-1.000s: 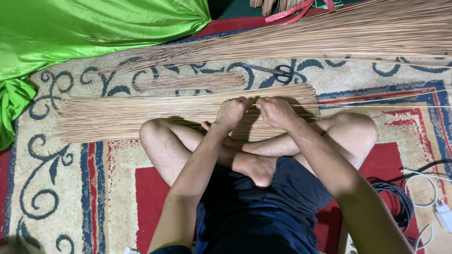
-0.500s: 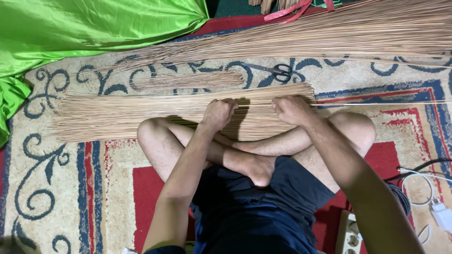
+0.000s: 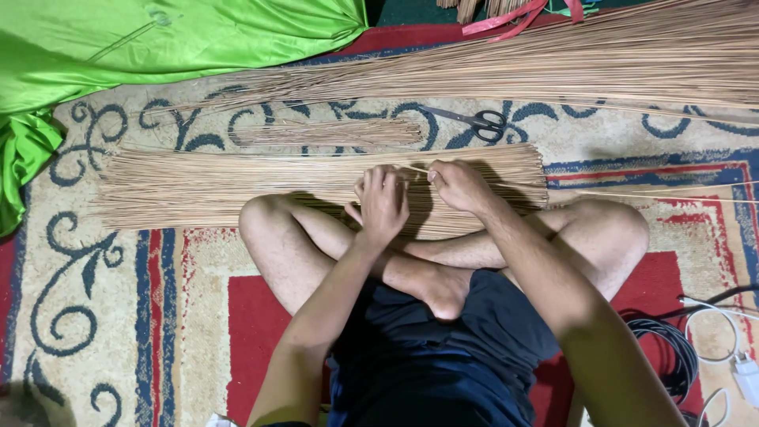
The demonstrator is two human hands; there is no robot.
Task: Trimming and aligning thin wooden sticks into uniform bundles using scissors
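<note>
From the head view, the floor is covered by a patterned carpet in cream, red and blue scrollwork, and a person sits cross-legged on it in dark shorts. A bright green cloth lies bunched along the upper left edge. At the lower right, a coil of black cable and a white cord with a plug rest on the carpet.

A flat bundle of thin tan sticks lies just in front of the shins, its long axis running left to right across the carpet. Beyond it lie a smaller, shorter bunch of sticks and a pair of dark scissors, and farther still a long sheaf of sticks stretches toward the upper right.

Both hands sit on the middle of the near bundle. The left hand has its fingers curled down onto the sticks. The right hand is closed, thumb and fingertips pinching 1 stick that juts left toward the other hand.
</note>
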